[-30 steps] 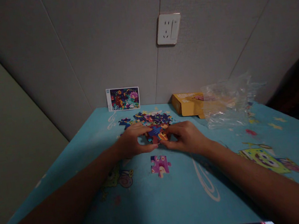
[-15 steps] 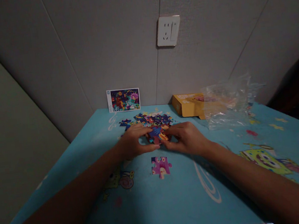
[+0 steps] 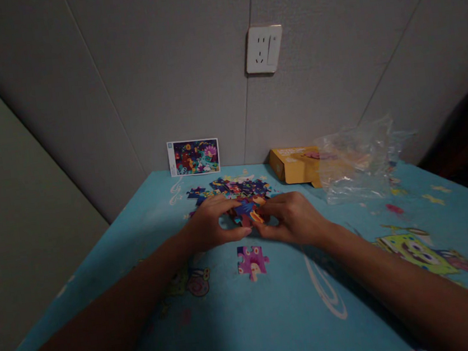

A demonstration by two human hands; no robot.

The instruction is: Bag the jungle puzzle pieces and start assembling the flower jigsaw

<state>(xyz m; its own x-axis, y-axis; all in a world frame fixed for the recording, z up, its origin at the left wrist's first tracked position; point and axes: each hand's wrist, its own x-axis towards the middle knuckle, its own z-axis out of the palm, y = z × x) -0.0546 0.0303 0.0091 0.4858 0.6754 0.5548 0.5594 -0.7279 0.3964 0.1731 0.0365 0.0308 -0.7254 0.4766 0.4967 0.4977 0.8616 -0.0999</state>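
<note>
Left hand [image 3: 214, 221]: barely budged, grip clamped on puzzle pieces [image 3: 244, 208]
Right hand [image 3: 293, 218]: same deal
Pink piece [image 3: 252, 261]: flat on surface [image 3: 251, 325]

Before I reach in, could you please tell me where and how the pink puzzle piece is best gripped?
Probably pinch the pink puzzle piece by its left and right edges, coming from above on the near side, since it lies flat, its near side unobstructed, a tab jutting right.
</note>
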